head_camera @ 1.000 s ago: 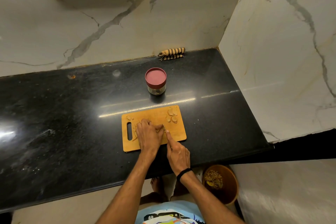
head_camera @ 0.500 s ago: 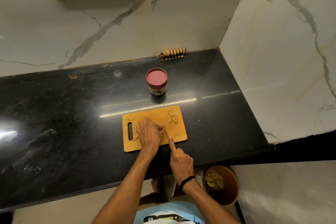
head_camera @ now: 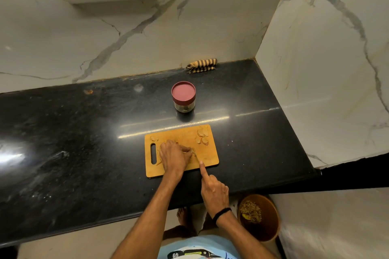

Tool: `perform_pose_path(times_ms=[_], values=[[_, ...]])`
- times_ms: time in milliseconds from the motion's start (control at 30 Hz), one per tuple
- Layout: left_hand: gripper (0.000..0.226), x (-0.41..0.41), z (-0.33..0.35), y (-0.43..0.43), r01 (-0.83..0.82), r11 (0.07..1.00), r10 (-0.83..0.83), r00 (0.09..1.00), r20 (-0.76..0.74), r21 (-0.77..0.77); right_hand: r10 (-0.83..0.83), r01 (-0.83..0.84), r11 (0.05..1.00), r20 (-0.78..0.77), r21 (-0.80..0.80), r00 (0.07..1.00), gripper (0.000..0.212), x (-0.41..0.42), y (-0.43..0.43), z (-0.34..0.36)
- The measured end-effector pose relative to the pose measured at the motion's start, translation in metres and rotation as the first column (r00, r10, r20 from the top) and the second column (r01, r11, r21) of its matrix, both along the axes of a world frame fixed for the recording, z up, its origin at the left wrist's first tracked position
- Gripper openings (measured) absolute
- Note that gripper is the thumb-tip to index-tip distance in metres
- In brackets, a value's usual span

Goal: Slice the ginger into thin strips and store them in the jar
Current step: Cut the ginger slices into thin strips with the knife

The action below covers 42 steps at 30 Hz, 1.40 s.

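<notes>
left hand [head_camera: 174,157]: fingers curled, pinned the pale knobbly ginger piece [head_camera: 190,149] on the orange wooden rectangular cutting board [head_camera: 210,160]. right hand [head_camera: 214,191]: forefinger out, rest clenched (round a knife? could not tell). ginger judged light, firm, fibrous, slippery when cut; best held low by fingertips. pale cut ginger slices [head_camera: 202,135] lay at the board's far corner; the small clear glass jar with dark red round lid [head_camera: 183,95] stood beyond it, lid on.

Ginger slices [head_camera: 202,137] on board [head_camera: 210,159] corner; red-lidded jar [head_camera: 183,96] upright beyond.
</notes>
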<state>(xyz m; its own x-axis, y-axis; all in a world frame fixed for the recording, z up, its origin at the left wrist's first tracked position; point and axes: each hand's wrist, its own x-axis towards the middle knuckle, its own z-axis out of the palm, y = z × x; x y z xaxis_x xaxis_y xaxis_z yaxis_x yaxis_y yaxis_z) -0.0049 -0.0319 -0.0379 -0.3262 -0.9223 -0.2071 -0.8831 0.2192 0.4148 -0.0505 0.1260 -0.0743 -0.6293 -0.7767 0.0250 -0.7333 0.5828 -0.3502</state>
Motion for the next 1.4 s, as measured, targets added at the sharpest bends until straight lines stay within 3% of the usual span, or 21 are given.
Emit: perform_pose_path(times_ms=[367,633,933,1400], values=[[0.029,-0.001,-0.001,0.000,-0.007,1.000,0.007,1.000,-0.003,0.029,0.031,-0.031,0.999,-0.008,0.021,0.999,0.073,0.001,0.018,0.000],[0.024,-0.001,-0.001,-0.001,-0.024,0.998,0.026,0.999,-0.025,0.057,0.037,-0.030,0.997,0.119,-0.066,0.992,0.070,-0.003,0.006,0.000],[0.026,0.001,-0.004,-0.002,-0.014,0.999,0.015,0.999,-0.028,0.050,0.019,-0.015,0.999,0.108,-0.039,0.994,0.071,-0.002,0.000,-0.002],[0.029,-0.003,-0.016,-0.003,-0.010,0.999,0.010,1.000,0.011,0.040,0.021,-0.020,0.999,-0.031,0.034,0.999,0.078,0.000,-0.005,-0.005]])
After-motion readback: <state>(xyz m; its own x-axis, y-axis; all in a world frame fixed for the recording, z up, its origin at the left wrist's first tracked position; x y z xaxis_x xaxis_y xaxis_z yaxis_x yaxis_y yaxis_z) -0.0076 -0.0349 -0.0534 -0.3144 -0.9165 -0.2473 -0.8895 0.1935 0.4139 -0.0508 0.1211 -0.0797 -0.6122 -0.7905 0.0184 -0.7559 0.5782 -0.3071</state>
